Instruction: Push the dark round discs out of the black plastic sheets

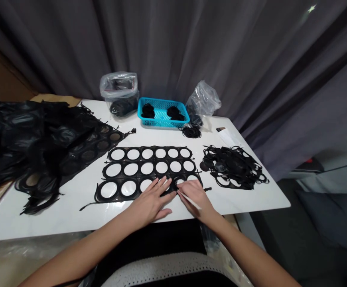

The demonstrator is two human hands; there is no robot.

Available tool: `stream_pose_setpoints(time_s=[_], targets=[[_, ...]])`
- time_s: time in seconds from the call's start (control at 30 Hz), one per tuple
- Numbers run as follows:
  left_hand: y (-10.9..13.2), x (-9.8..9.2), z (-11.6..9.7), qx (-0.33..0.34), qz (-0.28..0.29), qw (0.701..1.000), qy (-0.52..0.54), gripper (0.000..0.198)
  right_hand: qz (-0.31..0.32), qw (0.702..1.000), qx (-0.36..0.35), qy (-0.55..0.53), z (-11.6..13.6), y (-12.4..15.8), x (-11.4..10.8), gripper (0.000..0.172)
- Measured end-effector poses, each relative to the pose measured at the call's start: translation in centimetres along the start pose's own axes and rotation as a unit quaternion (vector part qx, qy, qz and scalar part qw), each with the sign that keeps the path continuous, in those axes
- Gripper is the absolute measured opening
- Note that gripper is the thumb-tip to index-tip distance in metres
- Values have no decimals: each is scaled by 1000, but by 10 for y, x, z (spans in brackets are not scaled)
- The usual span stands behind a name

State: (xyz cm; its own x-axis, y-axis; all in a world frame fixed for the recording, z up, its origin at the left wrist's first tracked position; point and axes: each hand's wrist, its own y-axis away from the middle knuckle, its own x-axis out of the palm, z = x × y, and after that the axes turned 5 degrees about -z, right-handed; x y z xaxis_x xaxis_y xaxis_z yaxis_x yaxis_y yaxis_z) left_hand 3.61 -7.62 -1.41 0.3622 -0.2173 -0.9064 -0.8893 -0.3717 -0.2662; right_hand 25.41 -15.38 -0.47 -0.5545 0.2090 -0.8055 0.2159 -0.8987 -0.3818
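Black sheet: I see it lying flat on the white table (71,215), a black sheet (139,169) with three rows of round holes.
Left hand: my left hand (154,200) lies at the sheet's near edge, fingers spread over its front row.
Right hand: my right hand (196,196), just beside it over the sheet's front row, has its fingers pinching a thin pale tool (192,201).
Left of sheet: a big black heap (42,147).
Right of sheet: a tangled black pile (236,165).
Behind sheet: a bag-lined tub (121,95), a blue basket (164,124) and a clear bag (205,99).
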Motion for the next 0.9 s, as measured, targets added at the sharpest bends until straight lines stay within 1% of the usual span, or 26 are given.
stream_pose_setpoints(time_s=[0.07,0.1,0.17,0.27,0.3,0.33,0.4,0.47,0.57,0.63,0.73,0.9], targets=[[0,1,1,0,2,1000,2,57,9,998,-27,53,-7,-4,-3,17],[1,1,1,0,0,1000,4,56,2,997,-17,78,-13,-9,-8,19],[1,1,1,0,-5,1000,7,54,-51,990,45,122,-33,-24,-20,18],[0,-3,-1,2,-5,1000,10,54,-165,959,166,160,-63,-49,-41,16],[1,-5,-2,5,-3,1000,11,55,-185,952,189,152,-68,-56,-45,16],[2,-7,-3,6,-1,1000,9,56,-189,952,203,131,-69,-61,-46,15],[8,-12,-6,1,-2,1000,-6,60,-156,964,206,63,-59,-67,-41,16],[17,-15,-9,-21,-10,999,-31,62,-96,976,195,-26,-38,-66,-28,17],[32,-14,-11,-53,-31,997,-50,59,-15,974,183,-131,-4,-58,-8,17],[39,-13,-12,-61,-36,996,-49,57,25,970,179,-160,12,-51,0,16],[43,-11,-13,-68,-22,996,-51,57,57,967,176,-174,21,-44,4,14],[43,-10,-14,-73,-11,996,-55,57,59,965,180,-183,23,-38,6,12]])
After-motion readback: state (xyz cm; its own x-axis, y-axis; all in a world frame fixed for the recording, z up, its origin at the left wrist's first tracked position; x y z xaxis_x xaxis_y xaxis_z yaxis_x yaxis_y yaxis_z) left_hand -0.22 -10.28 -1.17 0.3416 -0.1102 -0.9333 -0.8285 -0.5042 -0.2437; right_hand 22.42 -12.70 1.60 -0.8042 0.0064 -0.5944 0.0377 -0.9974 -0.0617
